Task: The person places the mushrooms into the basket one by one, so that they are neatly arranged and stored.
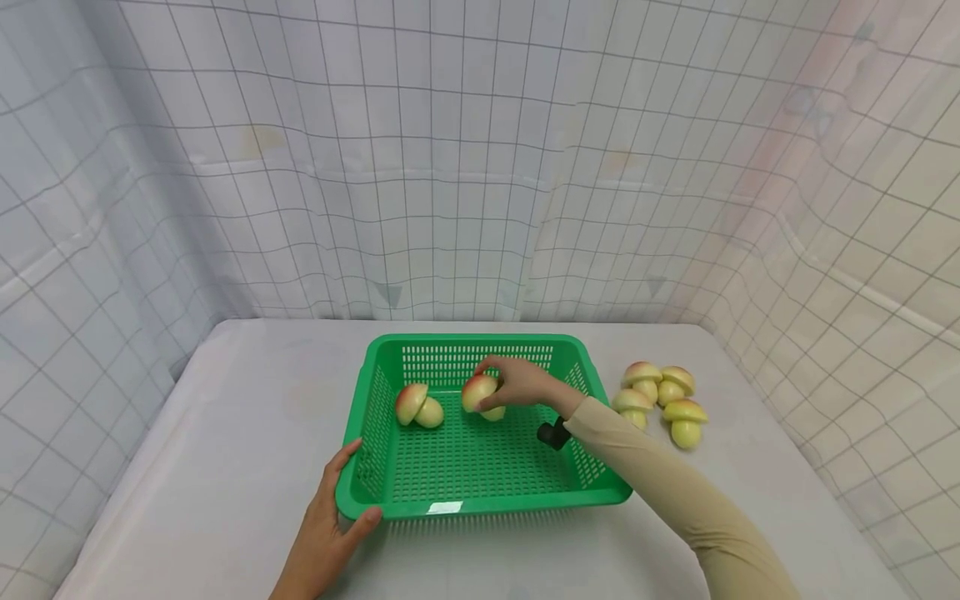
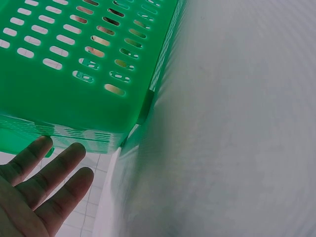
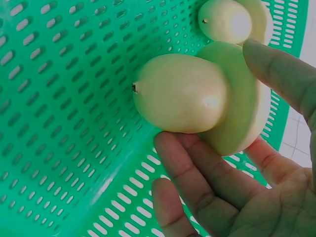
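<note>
The left hand, its fingers extended and spread, touches the near left corner of a green plastic basket. Inside, the right hand pinches a red-and-yellow artificial mushroom (stem pointing away from the palm). Left of it lies a second mushroom. Four more mushrooms cluster on the white-covered table, right of the basket; behind hangs grid-patterned cloth.

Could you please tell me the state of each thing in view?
Green basket: upright, open-topped
Held mushroom figure: inside the basket, contact with its floor unclear
Loose mushroom figure: lying in the basket
Four mushroom figures: grouped on the table
Left hand: touching the basket's corner
Right hand: pinching a mushroom figure
</note>
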`<act>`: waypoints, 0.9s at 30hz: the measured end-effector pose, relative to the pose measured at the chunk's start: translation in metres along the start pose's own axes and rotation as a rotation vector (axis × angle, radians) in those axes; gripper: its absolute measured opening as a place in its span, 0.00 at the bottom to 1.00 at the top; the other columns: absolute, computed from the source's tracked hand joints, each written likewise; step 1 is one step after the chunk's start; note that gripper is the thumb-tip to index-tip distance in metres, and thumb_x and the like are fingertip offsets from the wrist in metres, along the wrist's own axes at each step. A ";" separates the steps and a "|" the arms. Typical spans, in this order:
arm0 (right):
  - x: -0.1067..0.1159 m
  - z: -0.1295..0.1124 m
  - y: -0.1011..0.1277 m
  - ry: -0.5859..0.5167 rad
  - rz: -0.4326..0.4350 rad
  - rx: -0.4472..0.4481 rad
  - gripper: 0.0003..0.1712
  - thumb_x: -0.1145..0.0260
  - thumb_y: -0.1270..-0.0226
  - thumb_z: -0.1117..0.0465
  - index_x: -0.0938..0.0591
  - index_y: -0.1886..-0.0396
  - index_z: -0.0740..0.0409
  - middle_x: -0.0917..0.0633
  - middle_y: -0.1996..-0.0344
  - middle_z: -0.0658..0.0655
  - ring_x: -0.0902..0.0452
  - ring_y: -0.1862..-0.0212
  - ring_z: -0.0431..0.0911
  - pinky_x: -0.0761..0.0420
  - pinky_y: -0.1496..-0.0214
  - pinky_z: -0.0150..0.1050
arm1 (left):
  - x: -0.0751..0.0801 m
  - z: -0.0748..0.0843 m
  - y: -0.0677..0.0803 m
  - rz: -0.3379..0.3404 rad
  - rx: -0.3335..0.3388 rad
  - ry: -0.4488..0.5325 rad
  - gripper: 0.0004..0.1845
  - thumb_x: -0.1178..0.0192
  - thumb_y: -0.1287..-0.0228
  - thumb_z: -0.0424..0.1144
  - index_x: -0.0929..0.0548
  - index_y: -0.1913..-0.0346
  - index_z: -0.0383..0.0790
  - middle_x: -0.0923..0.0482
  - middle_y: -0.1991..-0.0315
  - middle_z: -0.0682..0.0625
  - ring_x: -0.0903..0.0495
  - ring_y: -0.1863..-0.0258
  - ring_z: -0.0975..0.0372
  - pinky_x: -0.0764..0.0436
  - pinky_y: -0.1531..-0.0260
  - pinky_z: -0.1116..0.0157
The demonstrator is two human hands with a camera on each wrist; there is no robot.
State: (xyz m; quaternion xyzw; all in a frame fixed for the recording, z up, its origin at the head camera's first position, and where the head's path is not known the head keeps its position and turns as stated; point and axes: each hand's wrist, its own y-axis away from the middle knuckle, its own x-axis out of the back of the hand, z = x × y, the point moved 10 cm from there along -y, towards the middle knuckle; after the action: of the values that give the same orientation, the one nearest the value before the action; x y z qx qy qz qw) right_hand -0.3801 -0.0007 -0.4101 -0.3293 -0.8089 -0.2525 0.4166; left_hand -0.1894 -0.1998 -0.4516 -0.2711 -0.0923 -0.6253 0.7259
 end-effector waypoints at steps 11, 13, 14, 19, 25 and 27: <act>-0.007 0.003 -0.006 -0.020 -0.012 -0.031 0.30 0.25 0.47 0.53 0.23 0.44 0.52 0.19 0.57 0.52 0.24 0.65 0.43 0.25 0.63 0.39 | 0.001 -0.001 -0.001 0.000 -0.001 0.000 0.44 0.36 0.40 0.39 0.50 0.27 0.63 0.47 0.29 0.44 0.44 0.33 0.50 0.37 0.46 0.44; -0.007 0.004 -0.007 -0.022 -0.013 -0.040 0.30 0.25 0.47 0.53 0.23 0.43 0.52 0.20 0.57 0.52 0.24 0.64 0.43 0.25 0.63 0.39 | 0.001 -0.001 0.000 -0.001 0.003 -0.003 0.45 0.36 0.40 0.39 0.51 0.27 0.63 0.47 0.29 0.45 0.44 0.33 0.51 0.37 0.46 0.45; -0.008 0.004 -0.008 -0.021 -0.014 -0.042 0.31 0.25 0.47 0.52 0.24 0.43 0.52 0.20 0.56 0.52 0.24 0.64 0.43 0.25 0.63 0.39 | 0.000 -0.001 0.000 -0.001 0.002 -0.002 0.45 0.36 0.40 0.39 0.51 0.27 0.63 0.47 0.29 0.45 0.44 0.33 0.51 0.37 0.46 0.45; -0.009 0.005 -0.010 -0.012 -0.012 -0.056 0.32 0.26 0.46 0.52 0.24 0.41 0.53 0.20 0.56 0.52 0.25 0.64 0.43 0.26 0.63 0.39 | 0.000 -0.001 -0.001 0.000 -0.003 0.011 0.44 0.37 0.40 0.39 0.50 0.27 0.63 0.47 0.29 0.43 0.44 0.33 0.49 0.37 0.45 0.43; -0.010 0.006 -0.011 -0.007 -0.011 -0.056 0.31 0.26 0.45 0.51 0.24 0.42 0.52 0.20 0.55 0.52 0.25 0.63 0.44 0.25 0.62 0.39 | 0.000 -0.001 -0.001 0.003 -0.009 0.013 0.44 0.37 0.40 0.39 0.50 0.27 0.62 0.47 0.30 0.42 0.44 0.33 0.47 0.38 0.45 0.41; -0.010 0.006 -0.011 -0.008 -0.011 -0.055 0.31 0.27 0.45 0.50 0.24 0.42 0.52 0.20 0.55 0.52 0.25 0.61 0.44 0.25 0.62 0.40 | 0.000 -0.001 0.000 0.003 -0.008 0.012 0.44 0.37 0.40 0.39 0.50 0.27 0.63 0.47 0.30 0.42 0.45 0.33 0.47 0.38 0.45 0.41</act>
State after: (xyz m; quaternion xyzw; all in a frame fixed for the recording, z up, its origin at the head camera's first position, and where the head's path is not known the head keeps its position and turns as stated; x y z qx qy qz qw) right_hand -0.3872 -0.0073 -0.4236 -0.3371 -0.8052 -0.2756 0.4026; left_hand -0.1900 -0.2005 -0.4521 -0.2702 -0.0852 -0.6263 0.7263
